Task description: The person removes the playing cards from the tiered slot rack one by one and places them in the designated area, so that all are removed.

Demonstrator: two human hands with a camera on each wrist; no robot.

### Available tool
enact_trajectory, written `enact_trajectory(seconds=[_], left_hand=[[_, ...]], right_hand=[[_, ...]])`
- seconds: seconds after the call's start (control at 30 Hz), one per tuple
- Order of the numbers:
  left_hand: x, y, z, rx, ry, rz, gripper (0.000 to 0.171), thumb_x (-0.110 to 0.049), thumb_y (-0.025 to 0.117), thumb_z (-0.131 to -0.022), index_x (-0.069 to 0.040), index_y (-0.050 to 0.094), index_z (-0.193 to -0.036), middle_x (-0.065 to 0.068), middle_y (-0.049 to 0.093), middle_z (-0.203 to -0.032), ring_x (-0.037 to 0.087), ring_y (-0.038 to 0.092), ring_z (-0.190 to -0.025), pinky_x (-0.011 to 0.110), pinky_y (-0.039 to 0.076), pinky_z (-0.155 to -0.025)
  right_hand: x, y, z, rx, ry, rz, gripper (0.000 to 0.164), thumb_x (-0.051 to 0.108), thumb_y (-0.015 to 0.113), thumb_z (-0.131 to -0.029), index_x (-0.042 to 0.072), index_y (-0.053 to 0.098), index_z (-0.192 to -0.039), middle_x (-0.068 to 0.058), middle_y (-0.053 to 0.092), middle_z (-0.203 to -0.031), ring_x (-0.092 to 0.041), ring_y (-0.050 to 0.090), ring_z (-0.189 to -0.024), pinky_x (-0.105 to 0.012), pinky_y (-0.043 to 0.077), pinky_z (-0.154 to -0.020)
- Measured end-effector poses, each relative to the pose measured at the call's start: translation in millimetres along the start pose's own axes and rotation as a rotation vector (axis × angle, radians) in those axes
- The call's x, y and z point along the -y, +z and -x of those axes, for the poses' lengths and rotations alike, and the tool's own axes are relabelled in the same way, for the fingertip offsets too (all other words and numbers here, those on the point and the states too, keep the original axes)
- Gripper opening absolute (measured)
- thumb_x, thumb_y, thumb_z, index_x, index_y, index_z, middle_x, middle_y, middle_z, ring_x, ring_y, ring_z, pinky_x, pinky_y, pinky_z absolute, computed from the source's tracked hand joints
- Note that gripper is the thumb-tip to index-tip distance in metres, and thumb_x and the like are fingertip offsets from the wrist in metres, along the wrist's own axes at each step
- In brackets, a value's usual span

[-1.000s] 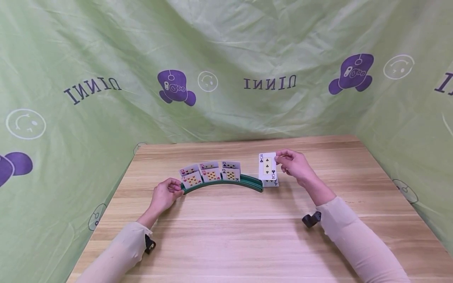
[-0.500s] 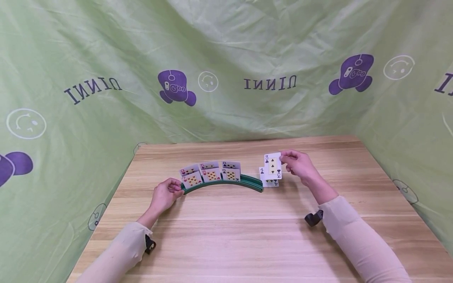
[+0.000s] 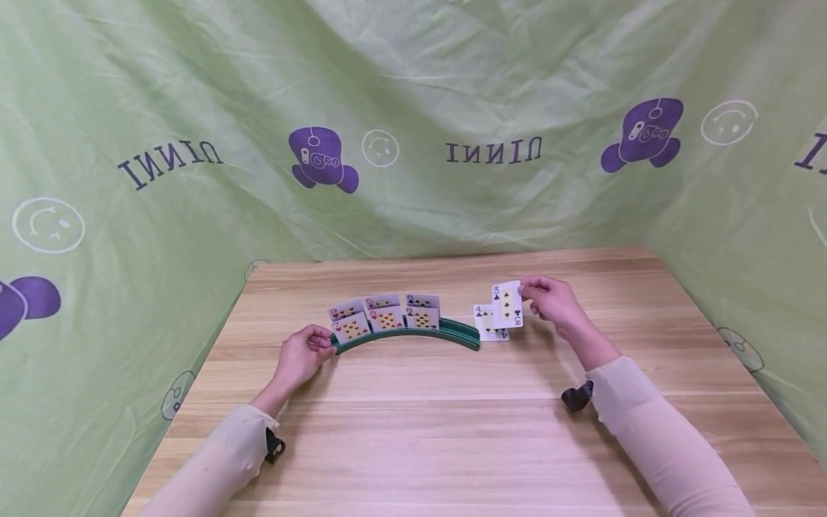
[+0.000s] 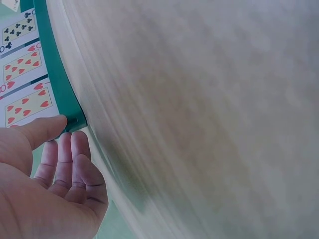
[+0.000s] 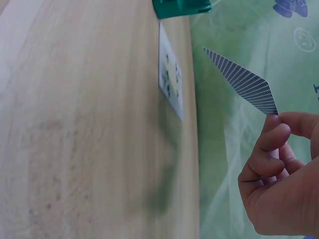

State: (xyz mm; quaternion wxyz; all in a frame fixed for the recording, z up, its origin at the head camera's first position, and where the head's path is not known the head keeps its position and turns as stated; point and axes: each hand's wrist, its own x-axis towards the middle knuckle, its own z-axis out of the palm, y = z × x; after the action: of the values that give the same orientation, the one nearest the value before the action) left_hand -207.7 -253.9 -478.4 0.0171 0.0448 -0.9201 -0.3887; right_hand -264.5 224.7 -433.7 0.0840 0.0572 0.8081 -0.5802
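Observation:
A curved green card holder point(image 3: 460, 332) lies on the table with two rows of playing cards standing in its left and middle part. In front are a seven of hearts point(image 3: 351, 329), an eight of hearts point(image 3: 385, 319) and a black eight point(image 3: 422, 319). My left hand point(image 3: 302, 355) pinches the holder's left end; the left wrist view shows the thumb point(image 4: 47, 127) on top. My right hand point(image 3: 552, 305) pinches a three of clubs point(image 3: 507, 304) by its upper right corner, raised above the table. Beneath it a four of clubs point(image 3: 482, 330) lies face up, partly covered in the head view.
A light wooden table point(image 3: 413, 431) carries everything. Green printed cloth point(image 3: 426, 201) hangs behind it and on both sides. Each wrist has a small black camera point(image 3: 577, 396) strapped under its sleeve. The holder's right section bears no cards.
My right hand has moved right with the three of clubs, away from the holder, so more of the four of clubs shows. The left hand and the holder have stayed still.

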Motion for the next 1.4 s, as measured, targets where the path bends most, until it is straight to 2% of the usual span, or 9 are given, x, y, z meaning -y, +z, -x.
enact_trajectory(seconds=[0.23,0.6,0.8,1.1,1.4], left_hand=[[-0.4,0.2,-0.1,-0.007,0.010,0.001,0.027,-0.004,0.077,-0.083,-0.004,0.066,-0.108,0.013,0.071,-0.097,0.018,0.067,-0.086,0.025,0.056,-0.078],[1.9,1.1,-0.7,-0.005,0.007,0.009,0.026,-0.003,0.077,-0.083,-0.003,0.066,-0.107,0.012,0.071,-0.096,0.017,0.067,-0.084,0.018,0.053,-0.073],[2.2,1.3,-0.9,-0.009,0.011,0.008,0.026,-0.003,0.076,-0.083,-0.003,0.066,-0.106,0.012,0.071,-0.095,0.017,0.067,-0.084,0.018,0.052,-0.072],[1.9,1.4,-0.6,-0.007,0.005,0.005,0.026,-0.004,0.077,-0.083,-0.004,0.066,-0.107,0.012,0.071,-0.097,0.017,0.067,-0.085,0.018,0.052,-0.074],[2.1,1.6,-0.5,-0.011,0.008,0.000,0.026,-0.004,0.077,-0.083,-0.004,0.066,-0.107,0.012,0.071,-0.097,0.017,0.067,-0.085,0.017,0.052,-0.073]], right_hand=[[-6.5,-5.8,-3.0,-0.003,0.021,0.016,0.038,0.020,0.057,-0.100,0.002,0.055,-0.133,-0.005,0.063,-0.107,-0.006,0.054,-0.070,-0.018,0.041,-0.055],[-15.5,-11.3,-6.6,-0.036,0.058,0.101,0.039,0.023,0.055,-0.101,0.003,0.055,-0.135,-0.015,0.061,-0.124,-0.012,0.056,-0.079,-0.024,0.047,-0.062],[-19.9,-14.4,-8.3,-0.040,0.075,0.127,0.041,0.024,0.054,-0.101,0.003,0.054,-0.136,-0.014,0.059,-0.125,-0.015,0.056,-0.084,-0.025,0.049,-0.066],[-26.0,-14.6,-11.0,-0.029,0.086,0.157,0.041,0.023,0.054,-0.101,0.001,0.055,-0.136,-0.011,0.060,-0.115,-0.012,0.054,-0.079,-0.023,0.046,-0.061],[-30.7,-12.2,-15.0,-0.015,0.091,0.181,0.041,0.022,0.052,-0.101,-0.002,0.055,-0.133,-0.018,0.059,-0.125,-0.015,0.054,-0.089,-0.023,0.049,-0.070]])
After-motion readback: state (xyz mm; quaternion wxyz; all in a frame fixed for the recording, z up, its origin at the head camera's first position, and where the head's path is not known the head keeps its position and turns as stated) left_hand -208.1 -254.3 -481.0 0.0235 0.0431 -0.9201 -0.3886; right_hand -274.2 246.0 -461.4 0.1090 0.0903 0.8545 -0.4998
